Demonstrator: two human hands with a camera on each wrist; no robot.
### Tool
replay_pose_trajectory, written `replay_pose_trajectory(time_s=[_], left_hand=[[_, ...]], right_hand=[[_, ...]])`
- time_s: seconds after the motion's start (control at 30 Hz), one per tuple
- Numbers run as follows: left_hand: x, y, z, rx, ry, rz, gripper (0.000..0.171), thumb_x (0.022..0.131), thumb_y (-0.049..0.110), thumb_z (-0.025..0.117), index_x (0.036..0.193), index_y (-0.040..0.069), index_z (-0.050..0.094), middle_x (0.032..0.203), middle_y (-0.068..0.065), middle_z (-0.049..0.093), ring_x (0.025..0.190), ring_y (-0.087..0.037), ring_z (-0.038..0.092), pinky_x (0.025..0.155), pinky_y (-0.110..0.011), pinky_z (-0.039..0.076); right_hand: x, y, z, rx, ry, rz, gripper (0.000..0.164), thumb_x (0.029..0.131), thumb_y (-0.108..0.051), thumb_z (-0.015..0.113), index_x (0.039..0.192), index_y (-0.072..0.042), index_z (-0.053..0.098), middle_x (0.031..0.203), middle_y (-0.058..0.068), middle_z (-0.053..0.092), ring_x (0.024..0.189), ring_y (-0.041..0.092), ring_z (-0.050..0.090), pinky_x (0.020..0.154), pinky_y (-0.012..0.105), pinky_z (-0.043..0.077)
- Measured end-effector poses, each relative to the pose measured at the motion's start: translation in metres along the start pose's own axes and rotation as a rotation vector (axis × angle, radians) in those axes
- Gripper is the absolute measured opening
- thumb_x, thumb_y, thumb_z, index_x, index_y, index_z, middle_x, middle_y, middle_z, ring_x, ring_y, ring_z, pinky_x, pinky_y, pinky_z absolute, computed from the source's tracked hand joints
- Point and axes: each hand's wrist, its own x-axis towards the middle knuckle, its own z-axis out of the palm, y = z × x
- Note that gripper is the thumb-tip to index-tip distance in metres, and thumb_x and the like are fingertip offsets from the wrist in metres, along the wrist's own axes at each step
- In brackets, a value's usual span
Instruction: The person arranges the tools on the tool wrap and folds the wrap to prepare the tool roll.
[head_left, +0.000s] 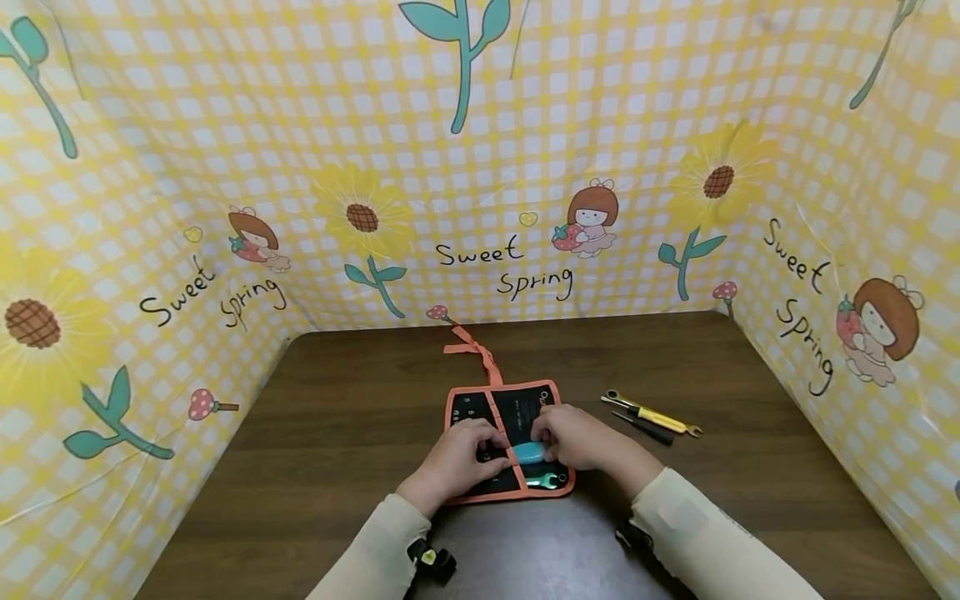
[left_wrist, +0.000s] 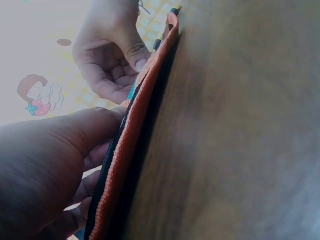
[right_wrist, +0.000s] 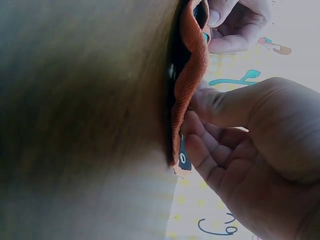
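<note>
A black tool pouch [head_left: 536, 404] with orange trim lies unfolded on the table in the head view. Crosswise in it, partly under the orange strip [head_left: 517, 467], is a light-blue tool [head_left: 528, 452] whose ends are hidden. My right hand [head_left: 581, 437] pinches the tool's right end, thumb against fingers. From the left, my left hand [head_left: 457, 462] grips the pouch at the strip, its thumb [left_wrist: 107, 117] on the fabric in the left wrist view. A green wrench [head_left: 543, 481] sits under the strip nearer the front edge.
Right of the pouch lie a yellow tool [head_left: 660, 418] with wrench ends and a dark screwdriver [head_left: 648, 429] close together. Orange ties [head_left: 472, 346] trail from the pouch's far edge. Checked yellow cloth [head_left: 480, 175] walls the wooden table [head_left: 360, 383] at the back and sides.
</note>
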Motion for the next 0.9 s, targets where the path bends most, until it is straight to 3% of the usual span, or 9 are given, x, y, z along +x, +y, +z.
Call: replay_pose_trajectory(time_s=[0.17,0.57,0.9], left_hand=[[-0.001,-0.005,0.000,-0.024,-0.004,-0.003,0.016,0.092,0.032,0.084,0.105,0.029,0.076,0.101,0.017,0.065,0.088,-0.006,0.056,0.080,-0.028,0.052],[-0.003,-0.007,0.002,-0.088,-0.033,-0.026,0.017,0.094,0.036,0.082,0.108,0.030,0.074,0.103,0.014,0.064,0.091,-0.008,0.056,0.081,-0.029,0.052],[-0.003,-0.010,0.003,-0.078,-0.035,-0.030,0.016,0.094,0.036,0.081,0.107,0.035,0.072,0.103,0.016,0.063,0.092,-0.007,0.055,0.081,-0.029,0.052]], right_hand=[[-0.001,-0.002,0.000,0.031,0.001,0.028,0.021,0.088,-0.002,0.083,0.100,-0.016,0.074,0.093,-0.004,0.056,0.081,0.013,0.054,0.077,0.036,0.050],[-0.019,0.015,0.001,0.185,0.001,-0.010,0.026,0.093,-0.005,0.079,0.117,-0.012,0.075,0.103,-0.002,0.059,0.093,0.016,0.059,0.083,0.035,0.052],[-0.047,0.036,-0.010,0.227,0.137,0.011,0.025,0.098,-0.013,0.076,0.122,-0.010,0.074,0.106,-0.001,0.064,0.098,0.017,0.064,0.085,0.040,0.054]])
